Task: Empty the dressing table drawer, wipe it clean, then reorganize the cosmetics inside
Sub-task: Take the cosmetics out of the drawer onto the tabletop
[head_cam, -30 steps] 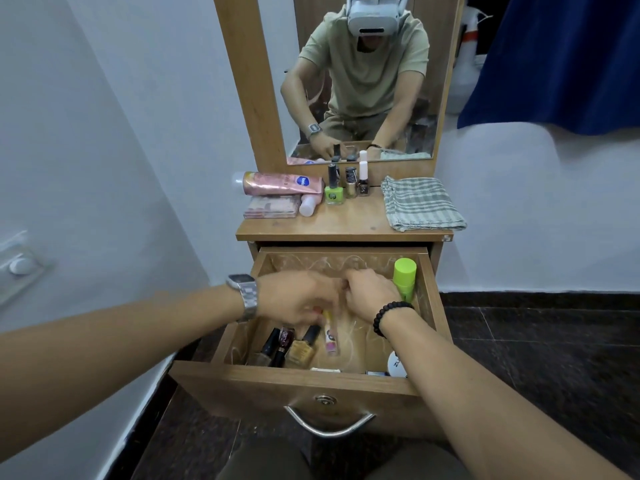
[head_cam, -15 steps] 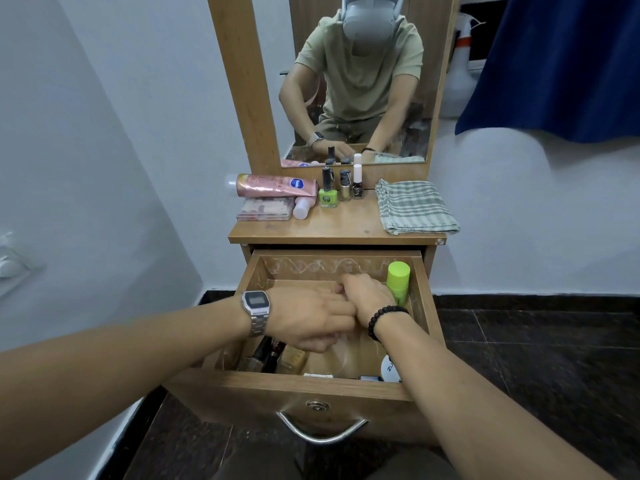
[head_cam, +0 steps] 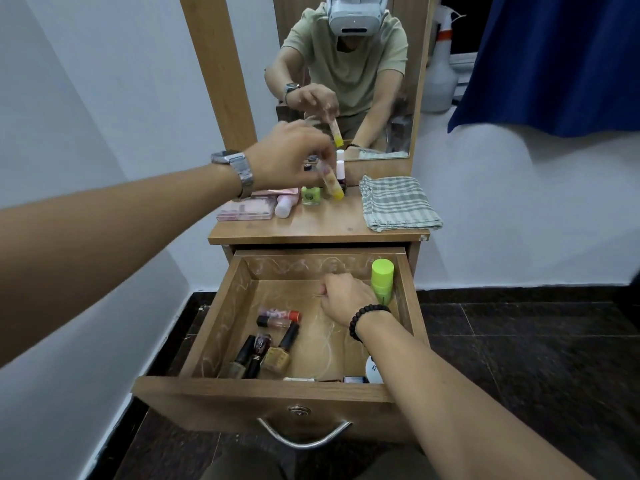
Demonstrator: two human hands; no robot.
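Left hand (head_cam: 287,157) pinches small yellow-capped clear tube (head_cam: 333,183), cap down, over wooden dressing-table surface (head_cam: 322,226), likely to join emptied bottles. Right hand (head_cam: 346,299) curls inside open wooden drawer (head_cam: 263,389); its grip's contents unclear. About 5 cosmetics remain inside.

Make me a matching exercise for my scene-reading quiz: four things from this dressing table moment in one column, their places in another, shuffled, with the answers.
Things:
1. yellow-capped tube
2. checked cloth
3. green-capped bottle
4. gold nail polish

Places:
A. standing in the drawer's far right corner
B. lying in the drawer's near left part
C. held in the left hand above the tabletop
D. folded on the tabletop's right side

Pairs: 1-C, 2-D, 3-A, 4-B
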